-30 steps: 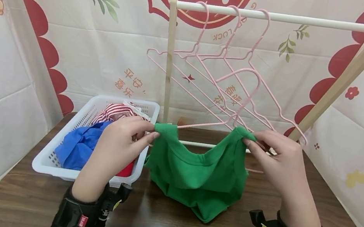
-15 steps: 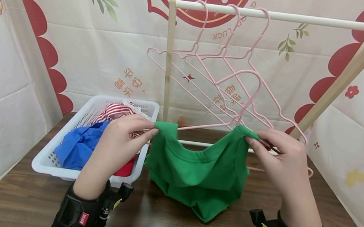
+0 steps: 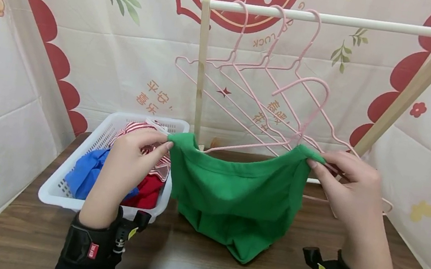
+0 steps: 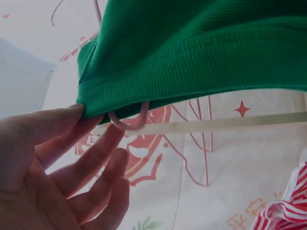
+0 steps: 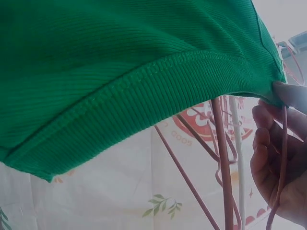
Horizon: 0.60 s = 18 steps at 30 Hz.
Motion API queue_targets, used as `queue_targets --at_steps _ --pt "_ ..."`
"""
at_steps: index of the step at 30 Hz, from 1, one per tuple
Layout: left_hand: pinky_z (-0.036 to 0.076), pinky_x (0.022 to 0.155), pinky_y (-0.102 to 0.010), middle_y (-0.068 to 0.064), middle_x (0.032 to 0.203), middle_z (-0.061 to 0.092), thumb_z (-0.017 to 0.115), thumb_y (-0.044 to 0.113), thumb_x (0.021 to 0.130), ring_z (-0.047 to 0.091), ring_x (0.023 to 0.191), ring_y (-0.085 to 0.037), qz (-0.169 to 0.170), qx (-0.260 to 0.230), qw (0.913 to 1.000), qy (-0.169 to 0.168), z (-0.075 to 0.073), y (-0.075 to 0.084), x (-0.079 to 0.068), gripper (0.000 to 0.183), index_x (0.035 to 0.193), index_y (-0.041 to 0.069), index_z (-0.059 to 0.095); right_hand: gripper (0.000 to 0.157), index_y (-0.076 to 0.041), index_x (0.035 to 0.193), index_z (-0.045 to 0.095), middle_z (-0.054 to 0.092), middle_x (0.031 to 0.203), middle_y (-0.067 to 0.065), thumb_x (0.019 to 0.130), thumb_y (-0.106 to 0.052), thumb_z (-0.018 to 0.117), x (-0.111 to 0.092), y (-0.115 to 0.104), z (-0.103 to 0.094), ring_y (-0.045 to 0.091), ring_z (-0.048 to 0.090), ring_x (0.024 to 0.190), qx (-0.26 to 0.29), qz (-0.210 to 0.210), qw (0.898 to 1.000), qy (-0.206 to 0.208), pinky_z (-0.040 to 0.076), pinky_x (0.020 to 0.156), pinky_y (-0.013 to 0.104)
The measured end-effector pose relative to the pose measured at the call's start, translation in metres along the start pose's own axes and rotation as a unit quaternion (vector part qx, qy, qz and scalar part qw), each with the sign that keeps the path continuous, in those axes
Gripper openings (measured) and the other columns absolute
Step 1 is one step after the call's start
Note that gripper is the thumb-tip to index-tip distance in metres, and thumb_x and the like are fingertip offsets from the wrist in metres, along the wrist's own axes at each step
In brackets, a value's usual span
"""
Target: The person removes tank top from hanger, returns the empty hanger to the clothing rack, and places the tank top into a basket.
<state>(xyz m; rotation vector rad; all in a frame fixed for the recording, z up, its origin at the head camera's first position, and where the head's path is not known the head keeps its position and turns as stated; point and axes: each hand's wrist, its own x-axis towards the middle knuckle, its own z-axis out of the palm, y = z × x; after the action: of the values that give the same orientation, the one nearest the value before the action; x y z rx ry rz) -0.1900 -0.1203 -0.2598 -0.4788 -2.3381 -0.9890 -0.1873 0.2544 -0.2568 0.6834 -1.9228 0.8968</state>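
A green ribbed tank top hangs between the two hands, its neckline drawn wide and its lower part on the table. My left hand pinches the left shoulder strap between thumb and index finger; the other fingers are spread loosely in the left wrist view. My right hand pinches the right strap. A pink hanger stands behind the top with its hook upward, partly hidden by cloth. In the left wrist view the hanger's rounded end pokes out under the strap by the fingers. Its wire passes the right fingers.
A white basket at the left holds blue, red and striped clothes. Behind the top stands a rack with a white rail and wooden legs. Several pink hangers hang from its left half.
The hands have moved apart, left hand leftward and right hand rightward and slightly up, stretching the neckline flatter. The hanger's hook has shifted to the right.
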Motion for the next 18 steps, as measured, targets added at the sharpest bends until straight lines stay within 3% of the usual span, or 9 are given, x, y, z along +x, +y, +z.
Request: queue_targets --at_steps 9,18 --pt "0.054 0.082 -0.049 -0.012 0.106 0.069 0.067 0.015 0.093 0.062 0.098 -0.028 -0.046 -0.004 0.9989 0.005 -0.007 -0.012 0.001 0.025 0.114 0.004 0.071 0.010 0.005 0.086 0.074 0.064 0.077 -0.009 0.077 0.010 0.075 0.001 -0.001 -0.005 0.003 0.049 0.069 0.001 0.036 0.999 0.018 0.042 0.063 0.012" --pt "0.054 0.081 -0.049 -0.013 0.105 0.068 0.064 0.018 0.095 0.063 0.095 -0.028 -0.067 -0.012 0.9976 0.011 -0.009 -0.015 0.002 0.025 0.114 0.004 0.071 0.007 0.009 0.086 0.073 0.066 0.080 -0.013 0.079 0.010 0.074 0.001 -0.001 -0.003 0.003 0.054 0.072 0.018 0.043 0.998 0.047 0.046 0.069 0.013"
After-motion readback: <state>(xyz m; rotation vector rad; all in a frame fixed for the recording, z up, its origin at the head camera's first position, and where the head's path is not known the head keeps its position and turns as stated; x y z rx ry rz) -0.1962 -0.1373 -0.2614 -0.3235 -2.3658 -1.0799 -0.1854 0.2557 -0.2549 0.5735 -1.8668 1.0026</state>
